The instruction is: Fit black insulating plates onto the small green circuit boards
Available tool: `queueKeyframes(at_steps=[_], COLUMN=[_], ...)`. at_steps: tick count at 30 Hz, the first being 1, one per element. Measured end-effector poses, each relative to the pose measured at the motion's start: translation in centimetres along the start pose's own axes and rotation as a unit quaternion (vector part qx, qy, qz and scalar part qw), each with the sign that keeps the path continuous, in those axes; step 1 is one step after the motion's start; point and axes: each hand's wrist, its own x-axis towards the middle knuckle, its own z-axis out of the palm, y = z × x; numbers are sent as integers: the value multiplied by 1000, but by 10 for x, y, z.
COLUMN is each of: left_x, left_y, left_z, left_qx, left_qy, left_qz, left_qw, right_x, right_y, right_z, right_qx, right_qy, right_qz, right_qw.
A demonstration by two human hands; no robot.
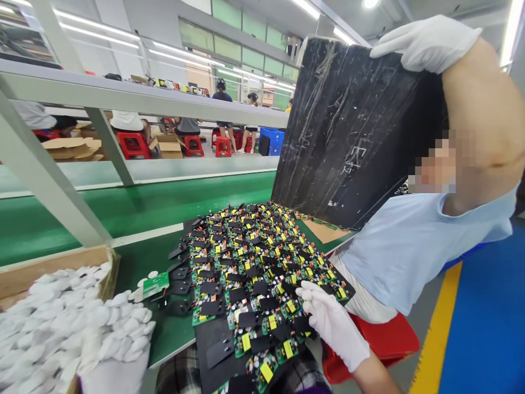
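My right hand [334,325], in a white glove, is at the right side of a crowded layer of green circuit boards [246,262]. Its fingers are slightly bent and apart, with fingertips over the nearest boards; nothing lifted shows in it. The boards carry yellow-labelled parts and black plastic plates, and lie on a black sheet [205,334] that reaches over my lap. My left hand cannot be made out. One board [156,284] lies separately on the left, near white discs [127,328].
A person [389,246] at the right has a gloved hand [426,44] on top of a large upright black panel [348,131]. A cardboard box [109,268] heaped with white discs stands at left. A white post [45,148] and green conveyor [135,205] lie beyond.
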Motion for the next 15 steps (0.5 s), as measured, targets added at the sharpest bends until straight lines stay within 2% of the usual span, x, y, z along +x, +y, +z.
queueKeyframes(at_steps=[6, 9, 11, 13, 15], left_x=[1, 1, 1, 0, -1], left_y=[-1, -1, 0, 0, 0], left_z=[-2, -3, -3, -2, -1], left_qx=[11, 7, 5, -1, 1], left_qy=[-2, -3, -1, -10, -22], left_qz=[1, -2, 5, 11, 11], left_qw=[1000, 1000, 1000, 1000, 1000], right_x=[1, -9, -20, -32, -38], right_y=[3, -3, -6, -2, 9], right_z=[-2, -10, -26, -49, -74], right_qx=[-64, -195, -302, -380, -423], right_qy=[11, -35, -95, -152, -174], right_qz=[-53, -78, -33, 53, 110], right_qw=[997, 977, 948, 911, 882])
